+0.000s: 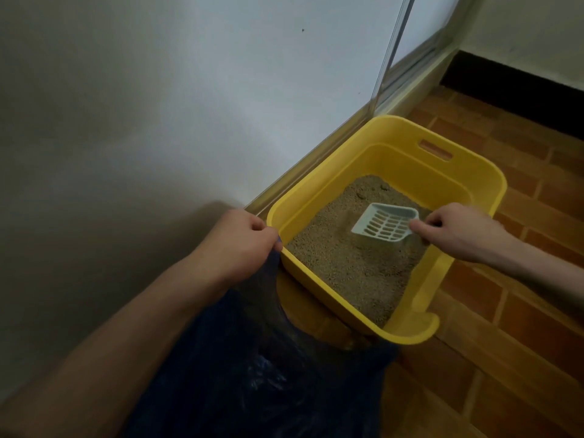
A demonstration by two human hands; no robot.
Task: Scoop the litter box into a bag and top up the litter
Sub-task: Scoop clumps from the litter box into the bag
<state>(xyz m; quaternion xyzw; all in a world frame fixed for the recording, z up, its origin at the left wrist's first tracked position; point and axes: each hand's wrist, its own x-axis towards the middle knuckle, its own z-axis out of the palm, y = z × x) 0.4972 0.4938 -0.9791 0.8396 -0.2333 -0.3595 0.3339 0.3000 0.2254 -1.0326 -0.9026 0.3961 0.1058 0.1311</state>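
Resting on sandy litter [347,267] inside yellow litter box [467,172]: pale slotted scoop [384,223], handle pinched by right hand [458,229]. Left hand [243,238] grips dark blue bag [268,368] beside box.

Floor [512,311]: reddish-brown brick-pattern tile, pale grout lines. Yellow litter box [420,298] sits directly on it, pushed up against metal sliding-door track [316,159] at foot of white wall. Dark blue plastic bag [284,374] at box's near corner; lower part seems to rest on tile, hard to tell in dim light. Black skirting strip [518,90] runs along floor's far edge.
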